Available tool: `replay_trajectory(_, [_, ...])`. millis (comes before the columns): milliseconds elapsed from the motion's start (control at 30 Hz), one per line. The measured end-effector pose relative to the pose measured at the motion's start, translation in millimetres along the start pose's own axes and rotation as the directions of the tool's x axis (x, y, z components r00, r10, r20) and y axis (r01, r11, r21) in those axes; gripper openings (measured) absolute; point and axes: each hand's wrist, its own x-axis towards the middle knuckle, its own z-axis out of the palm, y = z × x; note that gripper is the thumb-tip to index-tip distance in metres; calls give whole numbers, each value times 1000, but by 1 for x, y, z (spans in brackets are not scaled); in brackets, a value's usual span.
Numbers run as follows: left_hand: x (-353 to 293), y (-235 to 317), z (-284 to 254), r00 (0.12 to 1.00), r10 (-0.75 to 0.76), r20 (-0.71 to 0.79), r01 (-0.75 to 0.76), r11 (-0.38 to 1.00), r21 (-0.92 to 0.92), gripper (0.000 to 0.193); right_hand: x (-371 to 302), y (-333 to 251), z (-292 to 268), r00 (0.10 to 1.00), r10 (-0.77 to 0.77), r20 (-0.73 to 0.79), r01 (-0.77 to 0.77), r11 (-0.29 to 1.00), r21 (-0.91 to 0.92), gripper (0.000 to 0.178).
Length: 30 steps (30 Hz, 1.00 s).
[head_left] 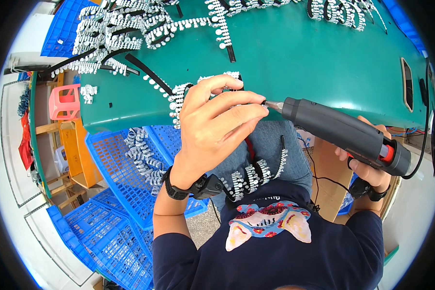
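Note:
My left hand (212,121) is raised over the near edge of the green table, thumb and fingertips pinched on the dark end of a beaded trim strip (177,99). White beads and a black band of this strip show behind the hand; the rest is hidden by the fingers. My right hand (372,169) is wrapped round the handle of a black hot glue gun (333,125). Its tapered metal nozzle points left and comes up to the pinched dark end; whether they touch I cannot tell. Another coiled beaded strip (251,176) lies on my lap.
Piles of beaded strips (116,31) lie along the far side of the green table (285,58). Blue plastic crates (106,227) stand at the lower left, one holding strips. A pink stool (64,101) is further left. A black cable (423,130) hangs at the right.

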Motion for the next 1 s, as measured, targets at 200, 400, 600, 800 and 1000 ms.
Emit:
replay_trajectory(200, [0, 0, 0, 1000, 3, -1, -3, 1000, 6, 21, 4, 5, -3, 993, -108, 53, 113, 989, -98, 23])
replay_trajectory(400, [1, -2, 2, 1000, 21, -23, -21, 1000, -1, 21, 5, 5, -14, 951, -253, 177, 299, 896, -327, 25])
replay_trajectory(600, [2, 3, -4, 996, -91, 17, 92, 995, -48, 21, 1, 8, -8, 983, -182, 25, 181, 938, -295, 24])
replay_trajectory(800, [4, 8, -3, 965, -260, 18, 258, 942, -216, 34, 3, 29, 4, 993, -46, -110, 75, 960, 272, 53])
replay_trajectory(1000, [9, 10, -1, 957, -288, 17, 287, 943, -168, 34, 45, 35, 20, 965, -112, -238, 220, 839, 497, 41])
